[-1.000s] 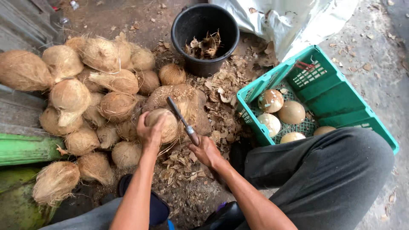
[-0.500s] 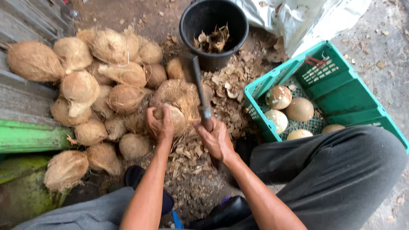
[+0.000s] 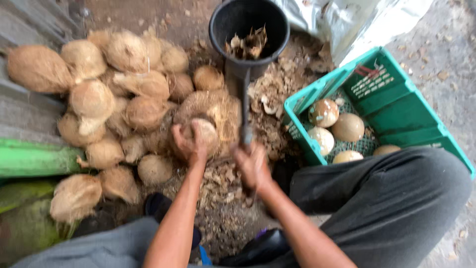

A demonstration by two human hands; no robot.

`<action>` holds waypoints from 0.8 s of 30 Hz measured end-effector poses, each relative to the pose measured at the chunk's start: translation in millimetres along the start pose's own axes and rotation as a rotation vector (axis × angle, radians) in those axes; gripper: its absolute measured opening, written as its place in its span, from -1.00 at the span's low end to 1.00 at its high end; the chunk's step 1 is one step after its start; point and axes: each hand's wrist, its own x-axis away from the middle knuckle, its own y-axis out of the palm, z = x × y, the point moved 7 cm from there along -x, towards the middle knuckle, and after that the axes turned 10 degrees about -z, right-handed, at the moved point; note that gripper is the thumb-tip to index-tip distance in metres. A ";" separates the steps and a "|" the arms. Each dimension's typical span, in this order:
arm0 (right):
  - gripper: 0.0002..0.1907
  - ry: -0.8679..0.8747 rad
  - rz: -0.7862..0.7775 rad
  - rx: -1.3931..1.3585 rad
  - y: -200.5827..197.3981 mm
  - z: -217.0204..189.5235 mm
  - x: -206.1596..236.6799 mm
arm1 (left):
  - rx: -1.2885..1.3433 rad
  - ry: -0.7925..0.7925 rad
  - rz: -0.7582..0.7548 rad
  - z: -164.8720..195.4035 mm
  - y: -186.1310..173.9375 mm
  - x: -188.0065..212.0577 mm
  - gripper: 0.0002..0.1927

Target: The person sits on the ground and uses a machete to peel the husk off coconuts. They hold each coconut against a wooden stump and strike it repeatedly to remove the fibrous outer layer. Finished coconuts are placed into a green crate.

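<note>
The right hand (image 3: 253,166) closes its grip on a blade (image 3: 245,106); the left hand (image 3: 188,144) clasps a partly husked coconut (image 3: 204,133). Five peeled ones lie in the green crate (image 3: 391,106); many husked coconuts (image 3: 109,99) remain piled.

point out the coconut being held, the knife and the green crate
coconut (image 3: 207,133), head view, on its pale husked top beside the left hand
knife (image 3: 245,101), head view, middle of the raised dark blade
green crate (image 3: 391,106), head view, on its inner far wall
</note>
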 end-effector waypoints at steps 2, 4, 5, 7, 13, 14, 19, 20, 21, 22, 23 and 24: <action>-0.78 0.401 -0.161 0.265 20.1 29.7 8.6 | -0.128 -0.005 0.036 1.5 -6.2 -0.5 -0.49; -0.87 0.589 -0.244 0.322 25.7 44.8 18.6 | -0.117 -0.072 0.028 -3.5 -11.1 -2.8 -0.49; -0.93 0.559 -0.233 0.253 25.9 44.4 17.5 | -0.028 -0.119 -0.003 -8.2 -11.7 -5.4 -0.48; -0.93 0.467 -0.214 0.192 18.1 38.0 6.8 | 0.059 -0.137 -0.016 -11.4 -16.5 -10.8 -0.47; -0.71 0.152 0.005 0.553 -19.4 4.4 -53.2 | 0.029 -0.121 -0.091 -15.2 -35.6 -16.5 -0.52; -0.75 0.226 0.000 0.607 -20.0 9.9 -58.7 | -0.025 -0.128 -0.116 -16.0 -37.3 -15.5 -0.52; -0.68 0.332 -0.041 0.704 -3.0 27.4 -60.7 | -0.183 0.045 -0.115 -9.9 -46.3 -13.0 -0.47; -0.58 0.371 -0.086 0.769 1.6 30.2 -58.7 | -0.179 0.043 -0.136 -12.6 -46.4 -13.5 -0.47; -0.47 0.412 -0.132 0.834 4.7 32.3 -56.8 | -0.175 0.040 -0.158 -15.7 -45.9 -14.1 -0.46; -0.39 0.201 -0.061 0.965 8.2 13.9 -59.3 | -0.173 0.075 -0.157 -15.6 -47.2 -15.1 -0.47; -0.31 -0.017 0.010 1.087 12.6 -5.5 -59.2 | -0.172 0.111 -0.156 -15.2 -48.1 -16.1 -0.47; -0.23 -0.235 0.079 1.198 19.8 -24.8 -55.8 | -0.174 0.143 -0.157 -14.3 -49.3 -16.8 -0.47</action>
